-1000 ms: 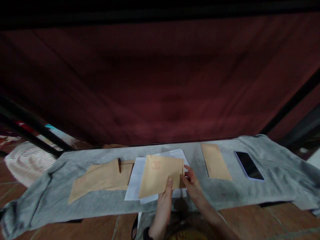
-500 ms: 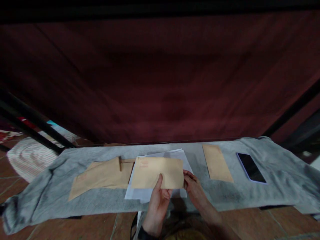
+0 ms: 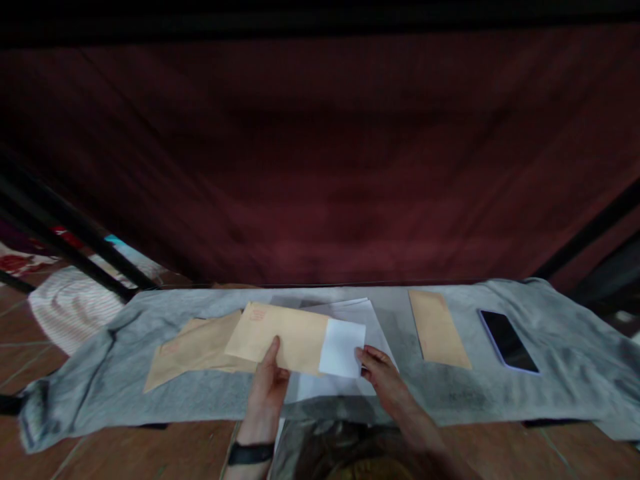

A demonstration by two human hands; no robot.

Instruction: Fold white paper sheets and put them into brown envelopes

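My left hand point(image 3: 271, 381) grips a brown envelope point(image 3: 280, 333), thumb on its front face and fingers behind it. Red print marks the envelope's upper left corner. A white sheet of paper point(image 3: 342, 348) sticks out of the envelope's right end, and my right hand point(image 3: 379, 373) pinches the sheet's right edge between thumb and fingers. Both are held above a stack of white papers point(image 3: 334, 387) lying on the grey cloth. How much of the sheet is inside the envelope is hidden.
Several brown envelopes point(image 3: 200, 347) lie overlapping at left on the grey cloth point(image 3: 500, 393). To the right are a single brown envelope point(image 3: 440, 329) and a phone point(image 3: 509, 340) with a purple edge. A dark red fabric panel point(image 3: 320, 167) rises behind.
The envelope has moved left with my left hand and is tilted now. A white sheet now shows at its right end, gripped by my right hand.
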